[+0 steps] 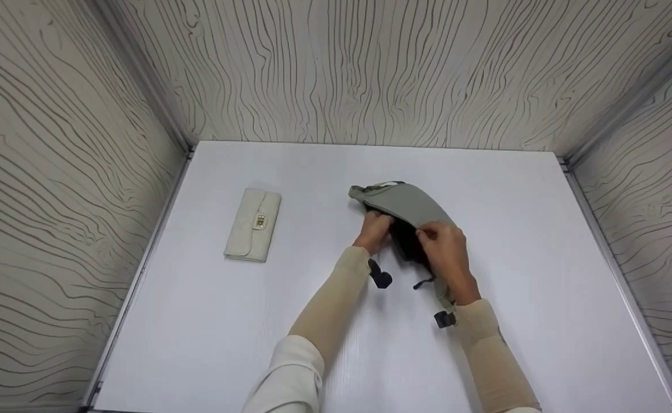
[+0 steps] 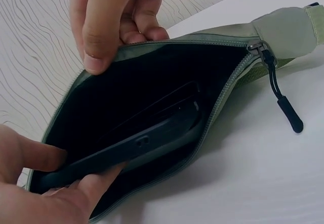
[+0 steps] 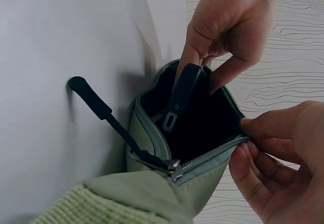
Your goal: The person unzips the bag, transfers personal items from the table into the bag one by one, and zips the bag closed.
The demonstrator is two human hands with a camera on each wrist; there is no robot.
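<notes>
White worktop [image 1: 198,344], wood-grain-patterned walls [image 1: 342,69]: a sage-green fabric zip pouch [image 1: 413,203] held open.
Left hand [image 1: 374,232] has a thumb-and-finger grip on a slim black slab [image 2: 164,132] inside, long axis running toward the metal zip slider [image 2: 257,47]; right hand [image 1: 446,248], nearer that slider, pinches the rim [image 2: 192,42].

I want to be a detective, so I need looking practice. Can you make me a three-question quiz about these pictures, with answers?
1. Fill in: in the head view, the cream wallet lies to the ____ of the green bag.

2. True or false: the right hand pinches the edge of the bag.

3. Choose one: what does the left hand hold inside the bag?
a) a wooden spoon
b) a dark flat object
c) a red ball

Key:
1. left
2. true
3. b
</notes>
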